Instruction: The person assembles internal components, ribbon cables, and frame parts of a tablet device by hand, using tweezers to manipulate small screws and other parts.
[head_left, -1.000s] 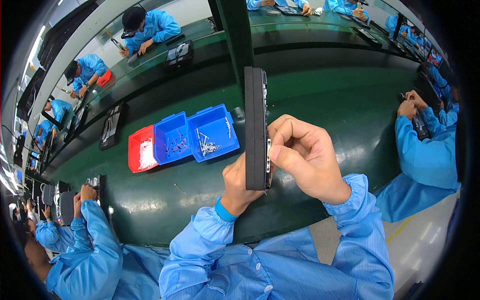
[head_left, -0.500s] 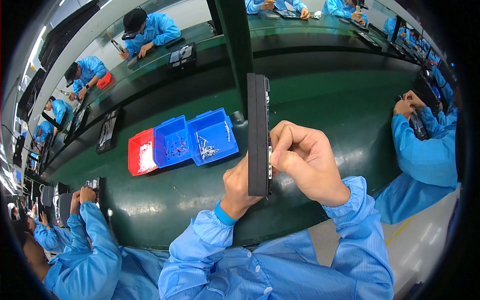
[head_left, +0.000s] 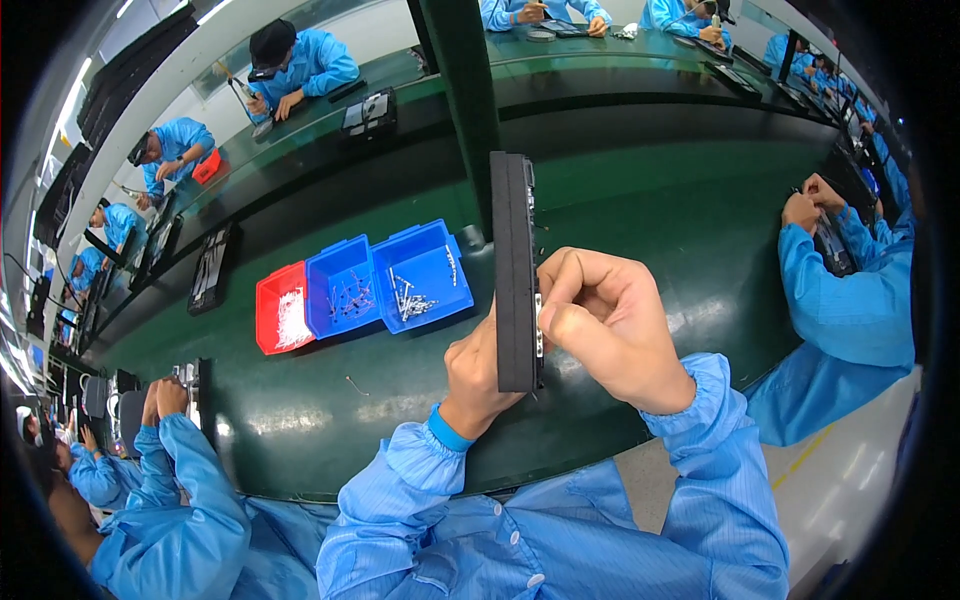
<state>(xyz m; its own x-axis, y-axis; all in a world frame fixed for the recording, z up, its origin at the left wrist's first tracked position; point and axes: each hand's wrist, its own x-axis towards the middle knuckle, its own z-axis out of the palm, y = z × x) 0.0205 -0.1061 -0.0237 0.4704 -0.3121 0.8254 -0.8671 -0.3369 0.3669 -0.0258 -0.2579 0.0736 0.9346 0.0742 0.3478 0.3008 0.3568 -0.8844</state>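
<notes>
A black rectangular device casing (head_left: 511, 275) stands on edge in front of me, its flat side toward the left and its component side toward the right. My left hand (head_left: 474, 365) grips it from behind at its lower left; the casing hides most of those fingers. On the component side, my right hand (head_left: 607, 325) is closed, thumb and forefinger pinched against a small whitish part (head_left: 540, 330) along the casing's edge. What lies between these fingertips is too hidden to name.
Left of the casing stand a red bin (head_left: 268, 318) with white pieces, a blue bin (head_left: 322, 262) with thin leaded parts, and another blue bin (head_left: 440, 245) with metallic pieces. A green post (head_left: 468, 110) rises behind. Co-workers sit at both sides, including a blue sleeve (head_left: 840, 300) at right.
The casing has tilted very slightly, its top shifting a little left. Both my hands keep nearly the same place and grip.
</notes>
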